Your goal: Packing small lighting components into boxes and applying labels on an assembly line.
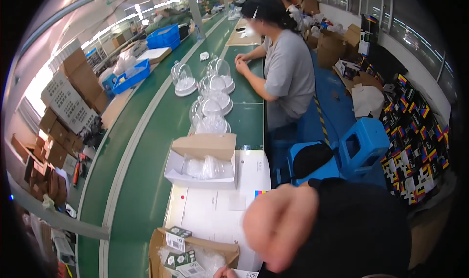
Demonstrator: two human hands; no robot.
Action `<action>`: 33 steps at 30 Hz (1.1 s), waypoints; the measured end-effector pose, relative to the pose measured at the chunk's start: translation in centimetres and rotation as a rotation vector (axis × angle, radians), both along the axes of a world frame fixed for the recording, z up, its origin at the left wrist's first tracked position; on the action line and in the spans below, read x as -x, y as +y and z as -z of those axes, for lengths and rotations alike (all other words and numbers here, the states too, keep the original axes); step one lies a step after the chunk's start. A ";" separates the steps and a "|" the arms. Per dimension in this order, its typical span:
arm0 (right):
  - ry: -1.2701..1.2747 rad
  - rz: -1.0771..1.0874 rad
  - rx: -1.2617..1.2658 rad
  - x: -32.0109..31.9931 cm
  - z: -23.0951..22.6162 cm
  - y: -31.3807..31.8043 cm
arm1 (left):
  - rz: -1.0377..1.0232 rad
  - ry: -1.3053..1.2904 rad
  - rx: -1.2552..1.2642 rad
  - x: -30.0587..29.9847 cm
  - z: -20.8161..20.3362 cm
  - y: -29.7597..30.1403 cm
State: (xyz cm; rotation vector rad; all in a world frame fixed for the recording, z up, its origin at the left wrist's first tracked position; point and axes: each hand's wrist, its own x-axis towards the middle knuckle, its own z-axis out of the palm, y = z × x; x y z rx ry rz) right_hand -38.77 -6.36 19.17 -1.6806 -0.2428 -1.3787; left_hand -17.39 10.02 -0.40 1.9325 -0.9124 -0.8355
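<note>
My right hand [281, 224], smeared by motion, is raised over the right side of the white printed sheet [205, 202]; its fingers cannot be made out. Only the fingertips of my left hand [224, 272] show at the lower edge, closed on a white printed card [246, 274]. Beside them an open cardboard box [155, 244] holds clear plastic wrapping [213, 262] and several small green-and-white printed packets [188, 263]. Farther up the sheet, a white-lined open carton [200, 184] contains items in clear plastic wrap [207, 167].
Several clear domes on white bases [185, 85] stand on the green conveyor [146, 131] beyond the carton. A co-worker in a grey shirt [292, 63] sits at its right side. Blue stools [364, 141] are at right; blue bins [163, 36] stand at far left.
</note>
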 end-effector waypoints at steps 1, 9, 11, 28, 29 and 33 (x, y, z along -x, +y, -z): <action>-0.061 -0.108 0.051 0.2 -0.2 -0.4 | -0.008 -0.020 0.013 0.3 -0.1 -0.1; -0.319 0.097 0.107 -1.8 -3.4 1.4 | 0.083 -0.063 0.163 2.0 0.1 -0.4; -0.331 0.101 0.132 -1.9 -2.7 1.3 | 0.059 -0.020 0.162 2.0 0.7 -0.5; -0.307 0.143 0.122 -2.0 -3.3 1.4 | 0.074 0.128 0.074 1.6 -0.1 -0.2; -0.308 0.123 0.135 -2.0 -2.9 1.3 | 0.066 0.133 0.081 1.5 0.1 0.2; -0.351 0.012 0.244 -2.0 -1.6 0.6 | -0.006 0.160 0.121 1.4 1.1 1.3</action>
